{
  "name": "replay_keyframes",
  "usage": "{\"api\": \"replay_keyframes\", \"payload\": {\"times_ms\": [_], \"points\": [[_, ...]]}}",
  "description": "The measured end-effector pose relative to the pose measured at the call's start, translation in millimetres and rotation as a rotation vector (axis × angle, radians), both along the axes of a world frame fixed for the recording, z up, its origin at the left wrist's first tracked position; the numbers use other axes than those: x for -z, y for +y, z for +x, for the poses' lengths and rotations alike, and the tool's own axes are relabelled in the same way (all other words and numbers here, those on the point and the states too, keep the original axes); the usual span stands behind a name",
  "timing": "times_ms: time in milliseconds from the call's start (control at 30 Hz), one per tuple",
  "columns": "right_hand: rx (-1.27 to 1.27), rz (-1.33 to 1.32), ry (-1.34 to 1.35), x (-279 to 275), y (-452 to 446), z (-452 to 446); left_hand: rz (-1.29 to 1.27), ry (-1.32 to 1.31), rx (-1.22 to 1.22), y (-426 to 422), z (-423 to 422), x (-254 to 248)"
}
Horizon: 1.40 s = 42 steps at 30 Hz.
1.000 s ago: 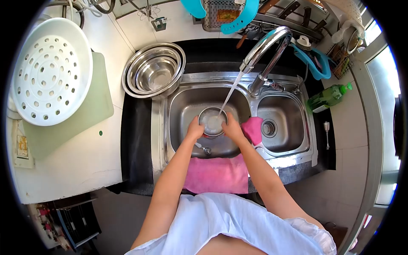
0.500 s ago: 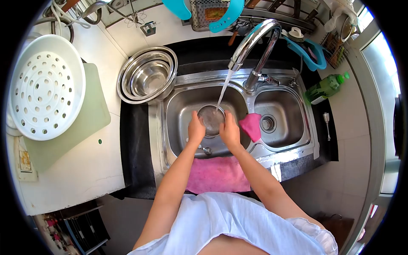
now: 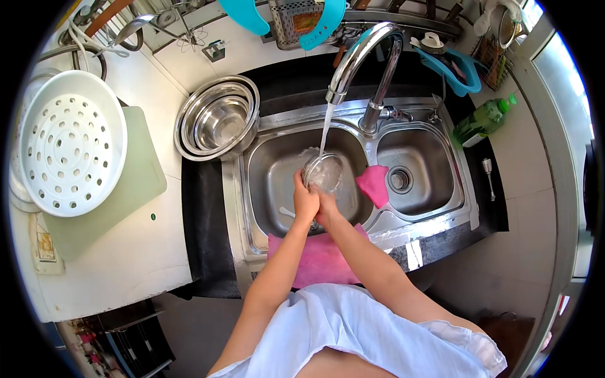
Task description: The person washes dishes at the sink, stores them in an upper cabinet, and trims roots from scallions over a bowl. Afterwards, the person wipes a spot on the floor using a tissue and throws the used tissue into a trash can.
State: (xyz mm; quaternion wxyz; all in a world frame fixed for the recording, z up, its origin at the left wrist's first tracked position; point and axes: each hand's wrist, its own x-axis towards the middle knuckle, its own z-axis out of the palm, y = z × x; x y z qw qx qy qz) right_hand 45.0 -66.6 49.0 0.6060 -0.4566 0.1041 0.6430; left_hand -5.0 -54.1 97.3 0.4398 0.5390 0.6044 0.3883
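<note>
your left hand (image 3: 305,203) looks clamped on the near left rim of the small metal bowl (image 3: 324,171), which is tilted under the running water (image 3: 326,126) in the left basin (image 3: 270,173). your right hand (image 3: 325,206) is tucked right beside it, can't tell if those fingers grip. wet metal plus a lopsided hold could make it slip, and water hitting that tilt might splash. half a second ago it was flatter, one hand each side.

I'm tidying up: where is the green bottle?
In the head view, the bottle is at right, beside the small basin and near the blue tray.
</note>
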Motion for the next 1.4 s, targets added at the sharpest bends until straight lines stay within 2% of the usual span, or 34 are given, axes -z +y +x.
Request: {"api": "replay_keyframes", "payload": {"times_ms": [33, 100, 133, 200, 233, 300, 367, 400, 467, 533, 567, 600, 667, 700, 733, 800, 833, 900, 933, 1000, 1033, 1100, 1133, 1200, 1233, 1267, 1333, 1367, 1400], "points": [[0.005, 0.002, 0.004, -1, 2, 4, -0.006, -0.02, -0.002, 0, -3, -2], [-0.448, 0.011, -0.286, -4, 9, 24, 0.056, -0.005, 0.032, 1, -13, -3], [-0.443, 0.012, -0.28, -7, 16, 38, 0.12, 0.004, 0.06, 2, -19, -5], [-0.665, 0.265, -1.354, -12, 25, 59, 0.191, 0.094, 0.111, 2, -28, -8], [-0.662, 0.263, -1.351, -3, 25, 56, 0.151, 0.101, 0.104, 5, -30, -11], [-0.311, 0.179, -1.322, 16, 30, 40, 0.091, 0.118, 0.085, 11, -28, -17], [-0.1, -0.034, -0.511, -15, 17, 5, 0.143, 0.088, 0.041, 11, -13, -7], [-0.001, 0.06, -0.208, 11, 16, -17, 0.183, 0.06, -0.004, 9, -9, -3], [-0.161, 0.063, 0.108, 12, 15, -14, 0.102, -0.019, -0.002, 9, -8, -10], [-0.44, 0.064, -0.569, 0, 19, 21, 0.099, 0.022, 0.072, 14, -25, -14], [-0.424, 0.178, -0.797, -3, 21, 41, 0.042, 0.111, 0.205, 18, -36, -22], [-0.425, 0.177, -0.795, 1, 27, 45, 0.039, 0.113, 0.205, 24, -41, -20], [-0.288, 0.274, -1.164, 13, 34, 48, -0.098, 0.214, 0.271, 34, -45, -14], [-0.102, 0.166, -1.275, 8, 31, 34, -0.089, 0.255, 0.196, 33, -40, -20], [-0.103, 0.168, -1.28, -6, 25, 17, -0.088, 0.251, 0.195, 28, -32, -23], [0.054, 0.044, -0.34, -30, 14, -9, 0.146, 0.272, 0.0, 15, -16, -27], [0.051, 0.041, -0.342, -27, 12, -7, 0.083, 0.263, -0.004, 11, -13, -38], [-0.299, 0.062, -0.264, -19, 6, 5, 0.101, 0.274, 0.042, 11, -19, -34], [-0.299, 0.061, -0.263, -6, 9, 19, 0.124, 0.287, 0.089, 13, -24, -33], [-0.383, 0.351, -1.081, 21, 26, 50, 0.05, 0.356, 0.151, 19, -39, -43], [-0.388, 0.347, -1.08, 15, 29, 53, -0.028, 0.442, 0.234, 24, -44, -37], [-0.49, 0.41, -1.604, -2, 32, 60, -0.257, 0.523, 0.42, 36, -49, -33], [-0.491, 0.411, -1.607, -8, 29, 55, -0.257, 0.52, 0.419, 35, -48, -31], [-0.477, 0.127, -1.426, -16, 17, 39, -0.073, 0.416, 0.342, 33, -48, -28], [-0.349, 0.244, -1.405, -4, 16, 37, -0.074, 0.415, 0.341, 33, -47, -33], [-0.353, 0.244, -1.406, 8, 14, 41, -0.125, 0.35, 0.32, 31, -47, -38], [-0.76, 0.125, -0.822, -2, 12, 50, -0.179, 0.288, 0.299, 33, -53, -27], [-0.781, 0.245, -0.944, -7, 14, 57, -0.072, 0.277, 0.345, 39, -62, -4], [-0.784, 0.245, -0.943, -7, 19, 60, 0.037, 0.266, 0.387, 41, -67, -4]]}}
